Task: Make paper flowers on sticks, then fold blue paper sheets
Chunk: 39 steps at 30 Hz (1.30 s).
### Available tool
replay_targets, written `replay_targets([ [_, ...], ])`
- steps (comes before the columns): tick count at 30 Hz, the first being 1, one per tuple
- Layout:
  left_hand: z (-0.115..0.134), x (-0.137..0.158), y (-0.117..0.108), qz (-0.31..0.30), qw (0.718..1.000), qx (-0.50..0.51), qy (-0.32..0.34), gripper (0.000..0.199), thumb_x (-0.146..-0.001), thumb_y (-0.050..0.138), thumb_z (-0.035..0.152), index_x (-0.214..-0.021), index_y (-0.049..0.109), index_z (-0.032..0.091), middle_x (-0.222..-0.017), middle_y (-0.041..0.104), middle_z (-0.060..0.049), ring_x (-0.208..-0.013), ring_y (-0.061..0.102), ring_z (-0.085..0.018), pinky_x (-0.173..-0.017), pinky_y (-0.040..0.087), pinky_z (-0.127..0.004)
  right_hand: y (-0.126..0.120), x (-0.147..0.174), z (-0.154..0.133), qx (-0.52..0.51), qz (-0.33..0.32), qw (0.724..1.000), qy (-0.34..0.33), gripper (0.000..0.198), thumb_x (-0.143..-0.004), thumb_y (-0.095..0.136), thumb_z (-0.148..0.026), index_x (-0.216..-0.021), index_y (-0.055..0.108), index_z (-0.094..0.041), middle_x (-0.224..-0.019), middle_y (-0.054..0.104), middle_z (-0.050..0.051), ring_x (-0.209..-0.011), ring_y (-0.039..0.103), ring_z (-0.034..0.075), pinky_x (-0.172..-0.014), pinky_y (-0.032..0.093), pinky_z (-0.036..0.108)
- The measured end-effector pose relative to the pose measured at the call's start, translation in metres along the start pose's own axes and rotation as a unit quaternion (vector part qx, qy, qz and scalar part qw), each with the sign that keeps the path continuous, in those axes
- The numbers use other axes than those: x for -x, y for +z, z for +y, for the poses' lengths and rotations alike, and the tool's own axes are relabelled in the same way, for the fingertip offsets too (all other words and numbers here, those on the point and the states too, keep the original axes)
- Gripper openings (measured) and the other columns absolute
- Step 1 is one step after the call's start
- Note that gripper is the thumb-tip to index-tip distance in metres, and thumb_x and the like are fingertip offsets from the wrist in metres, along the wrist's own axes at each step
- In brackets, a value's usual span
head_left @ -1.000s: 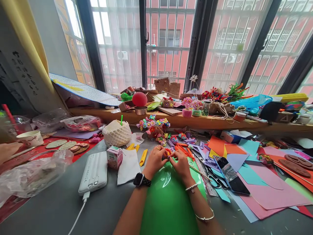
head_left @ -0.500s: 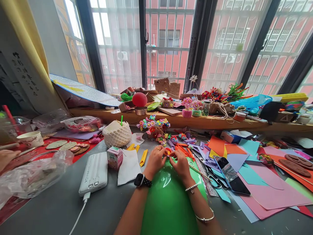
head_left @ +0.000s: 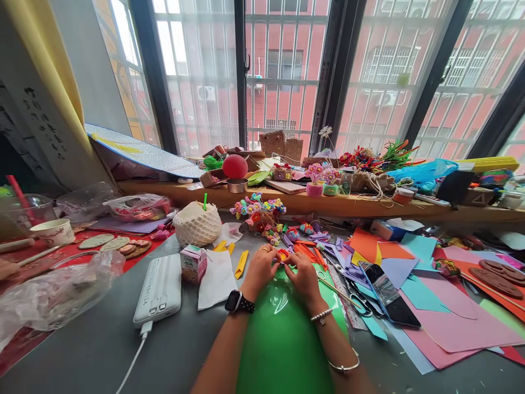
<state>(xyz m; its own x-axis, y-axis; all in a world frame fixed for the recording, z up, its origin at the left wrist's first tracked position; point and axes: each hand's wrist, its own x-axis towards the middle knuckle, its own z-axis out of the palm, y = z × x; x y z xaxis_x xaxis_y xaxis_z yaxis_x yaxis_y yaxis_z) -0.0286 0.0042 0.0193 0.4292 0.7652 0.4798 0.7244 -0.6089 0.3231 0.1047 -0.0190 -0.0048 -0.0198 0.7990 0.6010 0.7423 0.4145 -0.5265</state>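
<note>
Over the green surface (head_left: 283, 345), both curled hands (head_left: 260, 269) pinch an orange piece (head_left: 283, 254).

Left hand (head_left: 260, 269), right hand (head_left: 304, 272) hold orange piece (head_left: 283, 254).

On the counter (head_left: 102, 342), a white power bank (head_left: 159, 285) lies beside a pink drink carton (head_left: 193, 265), a net-wrapped coconut (head_left: 197, 225) behind, a red ball (head_left: 235, 166) above the windowsill (head_left: 219, 198).

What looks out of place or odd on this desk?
The flat black glass smartphone lies askew over loose coloured paper sheets. The round white netted object with its green plastic straw and the small pink drink carton seem odd amid craft work. I see no clear spill.
</note>
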Motion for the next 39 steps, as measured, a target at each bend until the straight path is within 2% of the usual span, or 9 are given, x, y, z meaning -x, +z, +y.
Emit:
replay_targets([
  [25,0.0015,0.0003,-0.0027,-0.015,0.999,-0.039,-0.010,0.008,-0.072,0.054,0.010,-0.071,0.058,0.017,-0.078,0.055,-0.004,-0.080,0.051,-0.019,-0.071,0.040,-0.031,0.0021,0.0002,0.0040,-0.021,0.008,0.999,-0.025,0.010,-0.078,0.051,-0.024,-0.072,0.057,-0.019,-0.072,0.056,0.003,-0.068,0.053,0.018,-0.062,0.043,0.027],
  [32,-0.0011,0.0004,0.0000,-0.017,0.999,-0.043,-0.004,0.005,-0.073,0.056,0.012,-0.073,0.059,0.017,-0.081,0.056,-0.005,-0.081,0.052,-0.020,-0.070,0.040,-0.031,0.0006,0.0007,0.0035,-0.019,-0.011,1.000,-0.016,0.014,-0.080,0.048,-0.022,-0.072,0.059,-0.018,-0.074,0.058,0.005,-0.071,0.054,0.019,-0.065,0.043,0.029],
  [39,-0.0058,0.0016,0.0015,-0.020,1.000,-0.002,-0.003,0.003,-0.072,0.058,0.014,-0.072,0.059,0.016,-0.081,0.056,-0.004,-0.080,0.052,-0.019,-0.071,0.040,-0.029,-0.0014,-0.0014,0.0065,-0.050,-0.017,0.998,0.019,0.011,-0.076,0.053,-0.021,-0.070,0.061,-0.017,-0.071,0.058,0.004,-0.070,0.054,0.018,-0.064,0.043,0.029],
])
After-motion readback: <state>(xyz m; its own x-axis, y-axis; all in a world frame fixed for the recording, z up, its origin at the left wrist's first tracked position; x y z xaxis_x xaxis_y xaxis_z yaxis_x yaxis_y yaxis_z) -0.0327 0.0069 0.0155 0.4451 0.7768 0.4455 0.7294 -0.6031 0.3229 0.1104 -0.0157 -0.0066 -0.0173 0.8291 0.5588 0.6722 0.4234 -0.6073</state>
